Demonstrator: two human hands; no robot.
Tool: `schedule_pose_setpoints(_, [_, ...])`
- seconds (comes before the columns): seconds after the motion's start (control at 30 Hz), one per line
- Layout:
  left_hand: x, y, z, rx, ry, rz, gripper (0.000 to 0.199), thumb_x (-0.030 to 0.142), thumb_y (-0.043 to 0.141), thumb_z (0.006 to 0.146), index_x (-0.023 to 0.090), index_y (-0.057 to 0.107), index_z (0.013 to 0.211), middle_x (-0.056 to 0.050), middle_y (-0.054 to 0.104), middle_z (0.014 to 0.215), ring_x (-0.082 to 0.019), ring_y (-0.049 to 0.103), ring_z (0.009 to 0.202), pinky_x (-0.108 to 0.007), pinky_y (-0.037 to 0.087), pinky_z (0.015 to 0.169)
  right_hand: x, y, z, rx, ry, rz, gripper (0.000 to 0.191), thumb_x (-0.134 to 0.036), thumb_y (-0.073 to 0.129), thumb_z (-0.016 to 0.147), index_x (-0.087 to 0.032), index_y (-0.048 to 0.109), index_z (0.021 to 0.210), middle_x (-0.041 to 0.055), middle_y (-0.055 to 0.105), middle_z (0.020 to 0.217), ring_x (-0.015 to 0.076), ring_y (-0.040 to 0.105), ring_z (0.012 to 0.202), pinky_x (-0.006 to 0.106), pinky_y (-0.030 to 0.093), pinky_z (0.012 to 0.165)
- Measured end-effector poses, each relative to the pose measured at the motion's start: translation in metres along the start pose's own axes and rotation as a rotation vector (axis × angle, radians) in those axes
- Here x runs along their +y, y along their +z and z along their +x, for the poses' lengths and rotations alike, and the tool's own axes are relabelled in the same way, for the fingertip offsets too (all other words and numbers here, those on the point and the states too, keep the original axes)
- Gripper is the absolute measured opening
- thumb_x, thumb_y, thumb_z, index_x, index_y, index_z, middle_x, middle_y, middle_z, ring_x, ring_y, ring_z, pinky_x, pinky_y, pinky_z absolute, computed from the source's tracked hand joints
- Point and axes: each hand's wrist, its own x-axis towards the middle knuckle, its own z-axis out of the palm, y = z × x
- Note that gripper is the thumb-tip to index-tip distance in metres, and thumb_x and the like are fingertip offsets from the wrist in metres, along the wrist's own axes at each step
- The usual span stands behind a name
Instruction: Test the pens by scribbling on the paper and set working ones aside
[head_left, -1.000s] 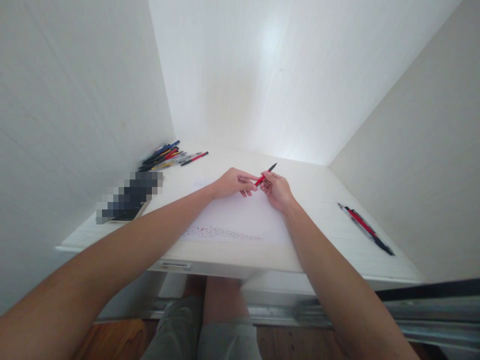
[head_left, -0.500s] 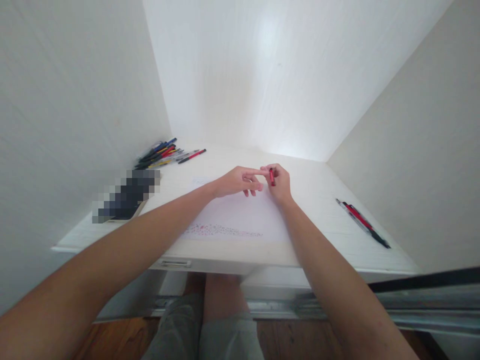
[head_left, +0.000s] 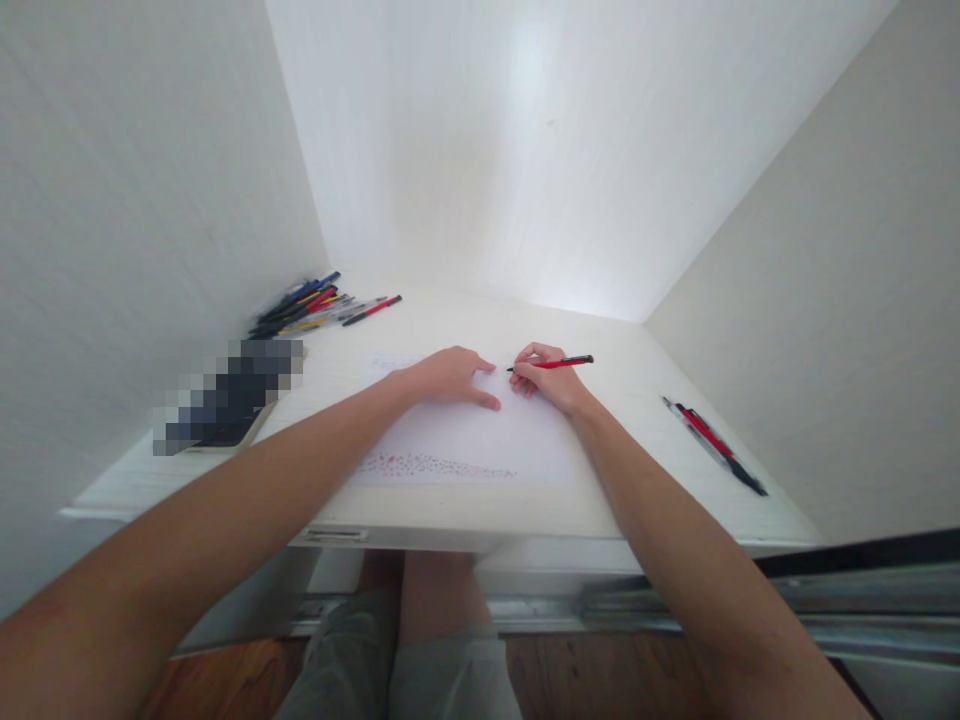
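Note:
A white sheet of paper (head_left: 465,435) lies on the white desk, with small dark and reddish marks along its near edge and faint writing at its far left. My left hand (head_left: 454,377) rests on the sheet, thumb and fingers apart, holding nothing. To its right, my right hand (head_left: 544,376) is closed on a red pen (head_left: 559,363) with a black tip. The pen's tip points left, toward my left hand, and its dark end extends to the right. The two hands do not touch.
Several pens (head_left: 304,305) are piled at the desk's back left. A dark, pixelated object (head_left: 240,400) lies at the left edge. More red and black pens (head_left: 712,440) lie at the right. Walls enclose the back and sides of the desk (head_left: 480,510).
My hands have moved apart. The pen has swung from nearly upright in view to lying sideways in my right hand's grip. My left index finger has drawn back from it.

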Motion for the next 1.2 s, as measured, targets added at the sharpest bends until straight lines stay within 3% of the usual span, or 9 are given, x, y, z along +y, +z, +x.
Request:
schedule_pose_setpoints(0.2, [-0.003,0.002,0.002,-0.007,-0.006,0.038,0.106,0.089,0.061,0.078,0.018,0.055,0.157,-0.017,0.065,0.149,-0.036,0.060,0.135,-0.042,0.042,0.114,-0.001,-0.004,-0.003,0.013,-0.062,-0.195,0.016,-0.029,0.073,0.080,-0.017,0.069,0.070,0.0063,0.074,0.066,0.0131,0.061,0.050,0.024,0.048,0.048])
schedule_pose_setpoints(0.5, [-0.002,0.001,0.002,-0.019,-0.031,0.060,0.109,0.093,0.058,0.076,0.020,0.055,0.157,-0.017,0.068,0.142,-0.036,0.063,0.130,-0.042,0.046,0.108,0.013,-0.006,0.005,0.013,-0.100,-0.245,0.018,-0.025,0.066,0.084,-0.018,0.065,0.067,0.0055,0.072,0.063,0.0123,0.059,0.046,0.024,0.044,0.045])
schedule_pose_setpoints(1.2, [0.002,-0.002,0.000,-0.027,-0.050,0.049,0.107,0.092,0.059,0.076,0.022,0.055,0.157,-0.016,0.068,0.142,-0.037,0.062,0.130,-0.041,0.045,0.108,0.007,-0.004,0.000,0.022,-0.105,-0.280,0.016,-0.021,0.062,0.082,-0.018,0.065,0.066,0.0048,0.072,0.062,0.0122,0.059,0.049,0.024,0.045,0.048])
